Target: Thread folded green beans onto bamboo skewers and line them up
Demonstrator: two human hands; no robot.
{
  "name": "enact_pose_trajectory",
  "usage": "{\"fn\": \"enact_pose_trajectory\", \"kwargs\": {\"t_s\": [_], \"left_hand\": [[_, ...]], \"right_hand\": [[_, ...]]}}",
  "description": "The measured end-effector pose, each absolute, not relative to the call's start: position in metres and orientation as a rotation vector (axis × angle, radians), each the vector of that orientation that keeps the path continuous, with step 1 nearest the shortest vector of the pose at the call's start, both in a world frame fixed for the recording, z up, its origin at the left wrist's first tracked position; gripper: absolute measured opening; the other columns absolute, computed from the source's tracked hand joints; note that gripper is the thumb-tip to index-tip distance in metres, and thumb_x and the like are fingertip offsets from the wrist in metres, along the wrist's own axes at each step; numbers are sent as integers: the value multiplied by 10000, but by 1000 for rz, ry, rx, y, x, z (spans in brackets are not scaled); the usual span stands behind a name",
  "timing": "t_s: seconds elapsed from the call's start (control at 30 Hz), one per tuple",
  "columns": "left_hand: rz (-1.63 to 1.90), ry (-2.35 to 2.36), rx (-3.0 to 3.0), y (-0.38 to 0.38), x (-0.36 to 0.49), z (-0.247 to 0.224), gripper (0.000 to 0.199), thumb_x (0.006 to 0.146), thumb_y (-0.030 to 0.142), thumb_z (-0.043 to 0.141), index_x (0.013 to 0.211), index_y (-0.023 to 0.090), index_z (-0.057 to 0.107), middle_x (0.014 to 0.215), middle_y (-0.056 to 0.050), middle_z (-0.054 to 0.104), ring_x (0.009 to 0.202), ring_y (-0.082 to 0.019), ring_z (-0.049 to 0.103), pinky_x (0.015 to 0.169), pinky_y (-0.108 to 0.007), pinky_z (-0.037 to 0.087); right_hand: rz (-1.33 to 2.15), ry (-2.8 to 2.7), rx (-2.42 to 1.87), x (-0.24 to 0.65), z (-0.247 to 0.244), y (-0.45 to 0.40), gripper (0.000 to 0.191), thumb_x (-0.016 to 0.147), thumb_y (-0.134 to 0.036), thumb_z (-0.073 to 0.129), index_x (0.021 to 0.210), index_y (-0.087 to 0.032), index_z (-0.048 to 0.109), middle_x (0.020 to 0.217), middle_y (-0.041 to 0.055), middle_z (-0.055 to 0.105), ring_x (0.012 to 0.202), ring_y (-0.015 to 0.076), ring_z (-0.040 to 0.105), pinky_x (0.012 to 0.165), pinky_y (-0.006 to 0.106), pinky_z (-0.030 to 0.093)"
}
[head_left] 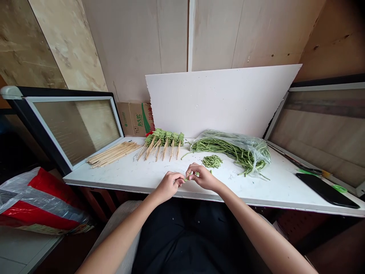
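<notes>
At ten o'clock, bare bamboo skewers (114,154) are lying in a loose fan on the white bench (265,194); at eleven, skewered green bean pieces (167,136) are sitting in a stacked row, their bare sticks pointing towards the person; a cardboard box (134,118) is standing behind them.

Near the front edge, at about twelve, the left hand (170,184) is curling its fingers inward, close to the right fingertips; whether it is gripping a stick or anything else, I cannot tell. The right hand (202,177) is pinching a small green bean piece (185,179) between thumb and fingers, the piece showing in the narrow space between the hands.

Just past the right hand, towards one o'clock, a small heap of short bean pieces (212,161) is lying; beyond it, whole long beans (228,147) are spilling from a clear plastic bag (253,144); at two to three, a black phone (326,189) is lying beside a green ring (340,188).

The piece is probably weighing almost nothing; it is likely firm but crisp, perhaps slightly slick, and could be splitting under hard pressure; its sides near the middle are offering the best hold.
</notes>
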State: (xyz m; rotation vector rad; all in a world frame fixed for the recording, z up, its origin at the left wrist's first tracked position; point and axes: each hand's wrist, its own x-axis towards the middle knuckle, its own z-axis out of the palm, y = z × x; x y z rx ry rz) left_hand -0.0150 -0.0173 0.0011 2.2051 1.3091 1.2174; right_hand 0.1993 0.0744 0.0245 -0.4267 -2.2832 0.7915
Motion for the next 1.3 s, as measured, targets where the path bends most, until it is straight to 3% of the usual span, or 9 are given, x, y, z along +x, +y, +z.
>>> {"fn": "enact_pose_trajectory", "kwargs": {"t_s": [0.13, 0.3, 0.47, 0.67, 0.8, 0.93, 1.1, 1.3], "left_hand": [[1201, 1305, 2118, -14, -23, -4, 225, 922, 87, 540, 860, 169, 740, 722, -33, 713, 696, -164, 655, 768, -288, 509], [1230, 1322, 1958, -8, -32, -9, 199, 988, 317, 640, 944, 158, 752, 765, -55, 740, 733, -179, 692, 725, -279, 524], [1185, 1330, 1991, -9, -27, -15, 288, 999, 415, 655, 944, 155, 764, 794, -56, 756, 729, -168, 683, 731, -280, 512], [1172, 1339, 2015, -9, -27, -14, 288, 1002, 404, 658, 949, 143, 769, 792, -56, 761, 713, -161, 673, 714, -274, 506], [1186, 1344, 2012, -9, -29, -11, 290, 1000, 400, 669, 955, 139, 786, 795, -58, 767, 724, -164, 682, 719, -269, 524], [1204, 1276, 2019, -10, -28, -8, 274, 1000, 385, 687, 1003, 149, 826, 889, -88, 799, 800, -181, 720, 788, -286, 559], [1307, 1247, 2065, -7, -30, -12, 256, 1023, 313, 650, 1080, 150, 838, 997, -118, 788, 898, -198, 721, 849, -301, 565], [1265, 1277, 2184, -7, -33, -13, 396, 1043, 141, 497, 1332, 202, 761, 1046, -99, 695, 891, -165, 656, 871, -289, 550]], "right_hand": [[736, -2134, -625, 232, 33, 105, 170, 956, -317, 630, 882, -207, 738, 906, 78, 739, 844, 223, 680, 759, 349, 533], [464, -1958, -971, 286, 38, 145, 378, 877, -579, 735, 914, -209, 807, 996, 129, 766, 880, 279, 693, 726, 373, 526], [472, -2187, -1074, 292, 29, 150, 402, 870, -600, 740, 854, -209, 835, 901, 117, 802, 821, 274, 701, 723, 355, 513], [540, -2256, -1095, 282, 11, 150, 419, 863, -612, 736, 771, -210, 811, 690, 60, 755, 610, 220, 646, 589, 321, 482], [608, -2270, -1032, 281, 8, 149, 517, 910, -676, 654, 697, -219, 768, 584, 31, 687, 533, 198, 588, 578, 325, 490], [579, -2304, -1106, 280, 13, 147, 550, 960, -669, 577, 741, -208, 782, 684, 80, 743, 583, 223, 622, 599, 344, 486], [377, -2156, -1061, 278, 22, 146, 524, 947, -665, 602, 906, -184, 803, 932, 138, 801, 785, 273, 695, 706, 372, 521], [434, -2114, -939, 255, 38, 122, 540, 971, -690, 582, 931, -194, 793, 915, 132, 795, 754, 258, 679, 671, 369, 527]]}}
